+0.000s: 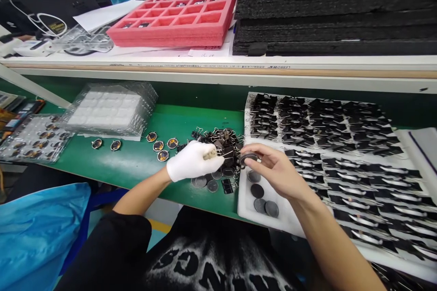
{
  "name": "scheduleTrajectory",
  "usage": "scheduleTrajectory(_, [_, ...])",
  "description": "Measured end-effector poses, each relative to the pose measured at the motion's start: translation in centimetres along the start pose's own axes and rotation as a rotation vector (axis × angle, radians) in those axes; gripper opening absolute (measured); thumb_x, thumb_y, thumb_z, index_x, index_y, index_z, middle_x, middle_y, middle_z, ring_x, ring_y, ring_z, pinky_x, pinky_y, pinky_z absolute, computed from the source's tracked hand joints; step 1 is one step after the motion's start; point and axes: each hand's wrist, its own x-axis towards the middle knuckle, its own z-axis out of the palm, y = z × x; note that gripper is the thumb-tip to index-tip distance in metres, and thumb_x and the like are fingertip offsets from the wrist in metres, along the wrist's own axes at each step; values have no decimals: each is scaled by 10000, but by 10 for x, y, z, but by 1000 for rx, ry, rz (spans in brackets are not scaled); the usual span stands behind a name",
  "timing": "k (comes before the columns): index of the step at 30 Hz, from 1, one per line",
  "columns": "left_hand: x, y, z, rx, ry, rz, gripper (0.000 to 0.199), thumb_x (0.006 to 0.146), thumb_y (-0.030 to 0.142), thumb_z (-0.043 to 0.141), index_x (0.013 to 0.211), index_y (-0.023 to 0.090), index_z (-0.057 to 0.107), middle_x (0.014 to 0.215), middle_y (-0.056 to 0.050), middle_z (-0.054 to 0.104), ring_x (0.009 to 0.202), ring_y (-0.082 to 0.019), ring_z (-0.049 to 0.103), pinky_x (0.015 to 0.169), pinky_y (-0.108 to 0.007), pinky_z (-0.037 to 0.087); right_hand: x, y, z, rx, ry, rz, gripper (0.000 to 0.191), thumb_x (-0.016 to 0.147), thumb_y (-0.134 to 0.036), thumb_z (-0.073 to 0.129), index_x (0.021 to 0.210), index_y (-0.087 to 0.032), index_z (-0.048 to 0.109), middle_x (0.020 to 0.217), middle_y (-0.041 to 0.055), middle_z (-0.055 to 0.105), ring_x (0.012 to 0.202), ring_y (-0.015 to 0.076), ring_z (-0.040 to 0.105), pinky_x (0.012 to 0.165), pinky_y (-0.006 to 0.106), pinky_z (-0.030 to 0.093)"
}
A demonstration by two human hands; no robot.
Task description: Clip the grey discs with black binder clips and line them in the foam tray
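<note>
My left hand, in a white glove, is closed over the left side of a pile of black binder clips, its fingers pinching a clip by its wire handles. My bare right hand holds a dark round disc between thumb and fingers, just right of the pile. Below that hand, several grey and black discs lie on the white foam board. More round discs and a loose clip rest on the green table in front of the pile.
Rows of clipped pieces cover the foam board at right. Several small round parts lie on the green table, left of my gloved hand. Clear plastic trays are stacked behind. A red foam tray sits on the shelf above.
</note>
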Motion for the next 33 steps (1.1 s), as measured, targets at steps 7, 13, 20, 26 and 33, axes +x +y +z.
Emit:
scheduleTrajectory(7, [-7,1,-2,-44,-161,54,344,913,368,592,637,174,526,516,75,476,512,-62,406,534,-209,333,2,0,-15,-65,-46,152,285,792,-403,841,1032,-251,807,1044,73,772,845,200,701,767,347,591])
scheduleTrajectory(13, [-7,3,4,-38,-222,22,370,923,396,594,630,180,530,515,55,560,500,-72,476,528,-210,352,0,2,-4,-43,-41,145,269,747,-375,849,968,-227,813,729,16,691,593,132,552,548,288,497])
scheduleTrajectory(20, [5,-4,-16,60,-179,-19,219,964,383,555,939,202,676,716,38,696,630,-115,614,630,-237,446,1,11,-7,130,107,173,332,708,-390,908,988,-254,791,886,31,744,721,152,640,657,303,567])
scheduleTrajectory(26, [26,-28,-12,753,39,221,311,1009,490,546,1064,221,692,982,-63,692,863,-214,631,744,-328,392,0,11,-13,578,223,269,512,643,-358,974,1087,-310,723,858,-11,751,867,200,729,885,428,612])
scheduleTrajectory(33, [34,-37,2,905,-6,329,347,1079,354,404,916,181,656,891,-76,645,835,-215,590,770,-361,333,-1,15,-5,479,232,328,475,540,-358,1018,908,-214,753,831,7,738,697,137,655,651,279,559])
